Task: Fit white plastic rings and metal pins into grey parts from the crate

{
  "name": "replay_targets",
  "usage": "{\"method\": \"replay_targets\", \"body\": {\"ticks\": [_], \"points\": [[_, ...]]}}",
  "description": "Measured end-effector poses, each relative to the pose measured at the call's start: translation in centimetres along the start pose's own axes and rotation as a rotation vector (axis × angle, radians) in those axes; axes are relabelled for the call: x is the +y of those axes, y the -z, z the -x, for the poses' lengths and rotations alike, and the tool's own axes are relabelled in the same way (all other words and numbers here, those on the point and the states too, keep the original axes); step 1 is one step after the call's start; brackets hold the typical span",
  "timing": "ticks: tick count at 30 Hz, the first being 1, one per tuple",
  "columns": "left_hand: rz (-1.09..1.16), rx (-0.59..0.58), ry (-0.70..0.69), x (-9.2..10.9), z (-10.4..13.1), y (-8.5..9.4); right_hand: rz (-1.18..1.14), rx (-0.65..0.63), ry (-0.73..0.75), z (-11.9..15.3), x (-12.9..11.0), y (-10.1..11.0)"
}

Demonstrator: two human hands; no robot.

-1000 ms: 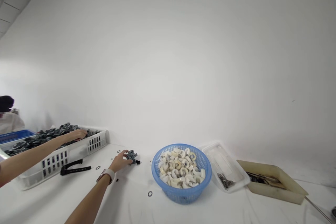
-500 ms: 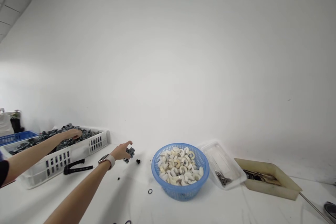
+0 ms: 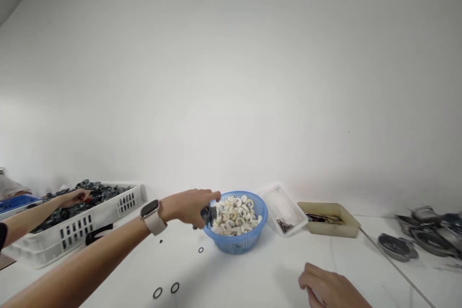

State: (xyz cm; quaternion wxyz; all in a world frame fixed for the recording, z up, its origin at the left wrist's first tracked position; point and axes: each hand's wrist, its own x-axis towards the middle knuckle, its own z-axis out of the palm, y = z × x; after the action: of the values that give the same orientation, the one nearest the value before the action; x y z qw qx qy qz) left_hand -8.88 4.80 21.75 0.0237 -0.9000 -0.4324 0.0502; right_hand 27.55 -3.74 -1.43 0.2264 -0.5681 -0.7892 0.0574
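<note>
My left hand [image 3: 191, 206], wearing a watch [image 3: 153, 216] on its wrist, is closed around small dark grey plastic fittings [image 3: 208, 215]. It hangs at the left rim of a blue round basket [image 3: 236, 245], which is full of white and cream C-shaped pieces [image 3: 234, 214]. Low on the right, my right hand [image 3: 330, 288] is over the white table, its fingers loosely bent and apart, with nothing visible in them. Black rings [image 3: 175, 288] lie on the tabletop below my left forearm.
A co-worker's hand [image 3: 76, 197] reaches into a white crate [image 3: 81, 226] of grey parts at left. Right of the basket are a white tray [image 3: 283, 207] with small metal pieces, a beige bin [image 3: 334, 228], a thin rod [image 3: 397, 269] and grey round castings [image 3: 395, 246].
My left hand has moved right with the grey fittings, from the bare table to the blue basket. My right hand has come into view, and the view has turned right.
</note>
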Motion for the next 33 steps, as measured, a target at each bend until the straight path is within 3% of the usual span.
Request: {"method": "replay_targets", "body": {"ticks": [3,6,9,12,20,23,26,29,33], "points": [[0.003,-0.120,-0.192,7.5,-1.1,-1.5,0.011,-0.066,0.026,0.3,0.1,1.3],[0.048,-0.192,-0.479,13.6,-2.7,-3.9,0.005,-0.035,0.032,0.4,-0.2,2.1],[0.097,-0.248,-0.589,17.7,-4.6,-5.9,-0.014,-0.027,0.020,0.4,-0.2,2.5],[0.049,-0.335,-0.576,19.4,-6.3,-7.5,-0.018,-0.039,-0.008,0.2,0.4,2.4],[0.032,-0.275,-0.562,18.5,-8.7,-10.7,-0.038,-0.049,-0.023,0.0,2.1,1.8],[0.027,-0.297,-0.541,18.7,-8.2,-10.5,-0.034,-0.046,-0.019,0.1,2.2,1.8],[0.089,-0.332,-0.505,18.4,-7.7,-9.1,-0.016,-0.042,-0.015,0.2,2.1,1.8],[0.229,-0.263,-0.371,15.7,-8.6,-6.9,0.003,-0.042,-0.009,0.2,2.1,1.8],[0.132,-0.065,-0.090,8.5,-11.8,-4.4,0.023,-0.047,-0.010,0.1,2.1,1.7]]}}
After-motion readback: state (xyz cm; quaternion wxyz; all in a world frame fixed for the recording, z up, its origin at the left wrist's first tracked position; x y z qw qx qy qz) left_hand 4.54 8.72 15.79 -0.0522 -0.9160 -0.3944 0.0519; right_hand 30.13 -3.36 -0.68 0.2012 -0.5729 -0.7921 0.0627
